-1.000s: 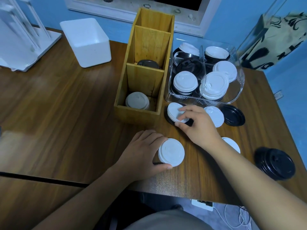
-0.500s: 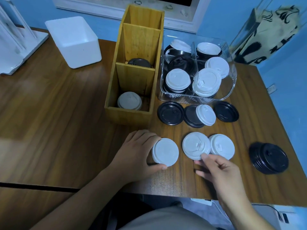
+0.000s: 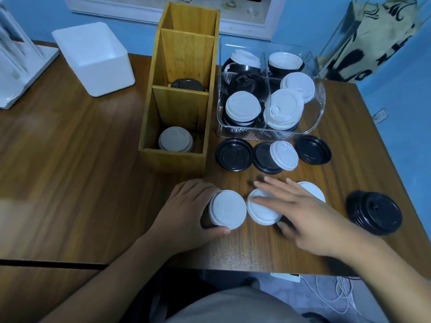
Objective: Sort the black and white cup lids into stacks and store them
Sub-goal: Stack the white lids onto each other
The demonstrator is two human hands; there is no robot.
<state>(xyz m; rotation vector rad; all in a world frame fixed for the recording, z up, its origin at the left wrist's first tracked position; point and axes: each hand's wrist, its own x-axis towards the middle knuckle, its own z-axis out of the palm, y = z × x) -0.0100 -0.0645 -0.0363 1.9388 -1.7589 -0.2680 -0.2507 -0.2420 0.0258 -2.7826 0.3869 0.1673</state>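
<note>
At lower centre of the frame, white lids are gathered in front of the tall wooden divided box point(image 3: 172, 160).
The left hand point(image 3: 186, 212) curls round a small stack of white plastic cup lids point(image 3: 228, 212). Just to its right, a single flat white lid point(image 3: 258, 212) lies under the straight, spread fingers of the right hand point(image 3: 305, 215), the nearer one. That blurred hand hides most of a second white lid point(image 3: 313, 191).

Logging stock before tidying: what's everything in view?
table: one, brown, beneath everything
wooden organiser: one, tan, centre; white lids front, black lids behind
clear bin: one, transparent, right of organiser; mixed lids
foam box: one, white, back left
loose black lids: three, black, before bin
tilted lid: one, white, on middle black lid
black stack: one, black, right edge
white stack: one, white, near edge
single white lids: two, white, beside white stack
left hand: grips white stack
right hand: open, over single white lids
</note>
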